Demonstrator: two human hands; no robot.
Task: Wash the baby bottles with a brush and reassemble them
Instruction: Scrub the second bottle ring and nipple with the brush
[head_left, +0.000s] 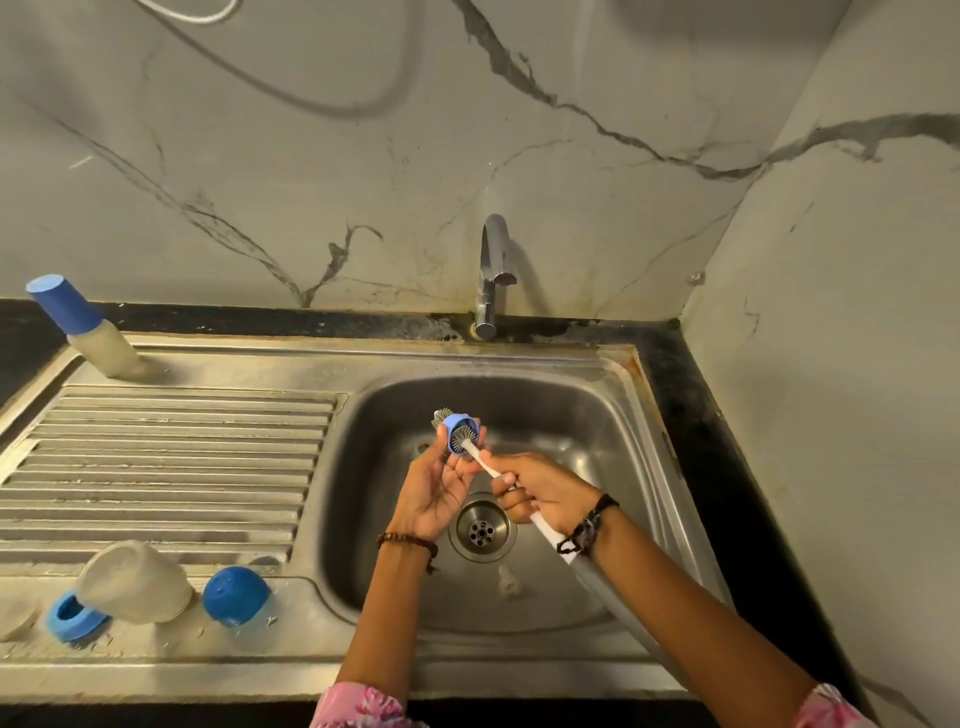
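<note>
Head view over sink basin (571, 415), left hand (436, 493) pinching blue bottle ring (457, 434) at fingertips, right hand (545, 493) gripping white brush (485, 462) handle, bristles pushed through ring, bottle body (135, 582) and blue cap (236, 595) on drainboard (156, 467), capped bottle (85, 327) back left

No text, label, brand, number or sign can be read anywhere in this view. The bottles, caps and ring show only plain blue and cloudy white surfaces, and the brush handle is bare white.
</note>
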